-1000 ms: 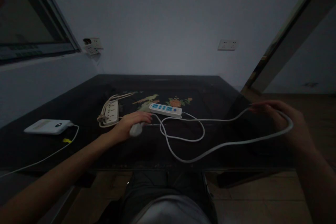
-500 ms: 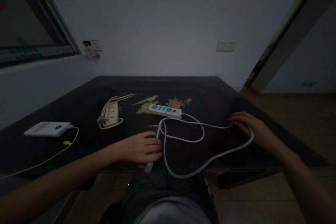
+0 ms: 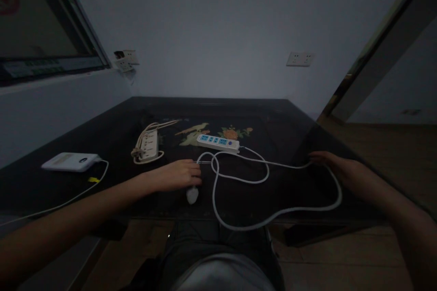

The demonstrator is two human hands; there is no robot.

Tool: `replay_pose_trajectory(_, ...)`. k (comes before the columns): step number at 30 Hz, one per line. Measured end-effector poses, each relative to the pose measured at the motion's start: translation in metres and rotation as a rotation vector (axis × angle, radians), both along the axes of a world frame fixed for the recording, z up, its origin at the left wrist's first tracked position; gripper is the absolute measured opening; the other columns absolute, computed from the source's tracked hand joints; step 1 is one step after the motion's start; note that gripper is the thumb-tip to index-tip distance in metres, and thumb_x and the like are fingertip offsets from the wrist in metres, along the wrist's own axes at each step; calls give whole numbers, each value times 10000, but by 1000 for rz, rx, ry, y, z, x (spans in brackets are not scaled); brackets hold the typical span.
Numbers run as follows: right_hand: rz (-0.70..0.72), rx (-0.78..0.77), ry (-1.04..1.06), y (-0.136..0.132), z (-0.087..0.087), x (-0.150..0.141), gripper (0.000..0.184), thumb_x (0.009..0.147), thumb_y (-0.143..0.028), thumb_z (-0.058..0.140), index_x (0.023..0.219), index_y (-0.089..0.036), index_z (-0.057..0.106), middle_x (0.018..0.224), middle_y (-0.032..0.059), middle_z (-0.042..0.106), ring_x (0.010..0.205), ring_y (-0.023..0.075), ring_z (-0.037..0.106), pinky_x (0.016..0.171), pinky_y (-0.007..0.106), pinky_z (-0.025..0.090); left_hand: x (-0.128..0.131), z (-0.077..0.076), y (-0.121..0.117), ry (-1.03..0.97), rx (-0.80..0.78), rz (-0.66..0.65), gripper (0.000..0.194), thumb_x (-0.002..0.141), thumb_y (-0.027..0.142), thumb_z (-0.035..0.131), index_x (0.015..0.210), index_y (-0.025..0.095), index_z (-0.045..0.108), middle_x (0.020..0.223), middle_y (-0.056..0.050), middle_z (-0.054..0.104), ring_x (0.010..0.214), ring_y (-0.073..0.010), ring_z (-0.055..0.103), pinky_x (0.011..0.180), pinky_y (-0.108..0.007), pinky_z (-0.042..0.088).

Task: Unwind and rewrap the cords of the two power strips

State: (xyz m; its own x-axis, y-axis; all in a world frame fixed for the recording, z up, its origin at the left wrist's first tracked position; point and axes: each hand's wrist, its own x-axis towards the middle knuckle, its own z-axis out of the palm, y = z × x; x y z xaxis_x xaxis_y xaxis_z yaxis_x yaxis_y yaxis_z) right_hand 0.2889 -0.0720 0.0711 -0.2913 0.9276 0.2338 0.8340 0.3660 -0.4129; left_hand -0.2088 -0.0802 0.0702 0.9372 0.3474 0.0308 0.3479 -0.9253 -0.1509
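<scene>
My left hand [image 3: 186,175] is closed around the end of a white power cord [image 3: 259,226], close to the table's front edge. Below its fingers sticks out the cord's plug [image 3: 192,195]. Farther right, my right hand [image 3: 327,163] has its fingers curled on the same cord, whose bend hangs out past the palm. Between the hands the cord lies in loose, crossing loops. It runs to a white power strip [image 3: 218,143] with blue socket faces, which lies beyond the loops, touched by neither hand.
A second power strip [image 3: 149,144], its beige cord wrapped about it, rests left of centre on the dark table [image 3: 273,132]. A white box-shaped device [image 3: 70,162] with a thin cable lies far left, near a yellow tag [image 3: 94,180]. Wall sockets [image 3: 300,59] are behind the table.
My left hand has moved left and away from me with the plug end. My right hand has shifted slightly right, and the cord's big loop has widened that way.
</scene>
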Motion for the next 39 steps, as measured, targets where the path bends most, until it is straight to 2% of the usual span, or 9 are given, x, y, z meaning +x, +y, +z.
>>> replay_pose_trajectory(5,-69,-63,177,-11,5,8,328,758,-367,508,993,-219,684,956,90,726,838,282,693,771,420,552,-22,-9,2,-137,-420,195,505,741,-61,383,1075,219,637,1026,-35,663,986,-141,610,869,-244,461)
replay_pose_trajectory(11,-25,-43,84,-16,-7,-48,288,827,-392,483,938,-210,676,980,81,714,898,253,668,823,403,521,-28,-16,5,-262,-666,439,450,781,17,364,1086,213,630,1073,-21,666,1006,-145,610,913,-265,453)
replay_pose_trajectory(15,13,-6,60,-5,-26,-95,256,856,-307,468,1002,-199,647,1029,80,686,942,224,647,840,360,506,-24,-27,3,-303,-601,496,335,845,117,405,1087,202,621,1083,-49,649,1029,-170,587,944,-303,426)
replay_pose_trajectory(19,32,44,-93,11,-42,-138,238,876,-267,497,1062,-200,630,1070,85,658,1019,226,604,877,349,474,-23,-39,1,-324,-504,467,324,849,114,420,1082,235,610,1091,-22,648,1081,-173,557,1116,-450,210)
replay_pose_trajectory(23,-7,54,-298,26,-48,-169,265,861,-217,534,1107,-172,620,1053,106,649,1014,252,588,860,353,459,-16,-34,9,-367,-455,424,322,855,116,417,1087,246,600,1095,-10,645,1074,-166,560,1131,-491,146)
replay_pose_trajectory(27,-9,8,-362,37,-57,-185,320,844,-104,474,1125,-152,618,1080,122,632,1029,246,580,866,327,438,2,-26,46,-487,-338,378,332,843,102,407,1095,204,595,1111,-62,619,1098,-187,539,1025,-395,356)
replay_pose_trajectory(31,14,-17,-261,40,-67,-188,398,798,-24,414,1115,-163,610,1115,115,613,1080,225,557,855,298,432,18,-39,110,-507,-182,512,422,812,148,492,1232,177,527,1286,-118,529,1227,-234,455,1041,-395,332)
replay_pose_trajectory(34,32,-29,-117,42,-71,-184,367,784,-36,425,1070,-180,603,1112,92,607,1046,206,572,838,292,436,23,-54,149,-318,-248,632,661,723,350,673,1324,182,453,1385,-154,449,1297,-298,390,1057,-413,304)
replay_pose_trajectory(39,30,15,99,53,-80,-176,255,814,-106,475,1013,-182,617,1013,66,642,940,188,606,810,286,448,24,-61,163,-272,-242,695,631,686,495,690,1208,175,537,1311,-162,529,1229,-309,478,1003,-363,356)
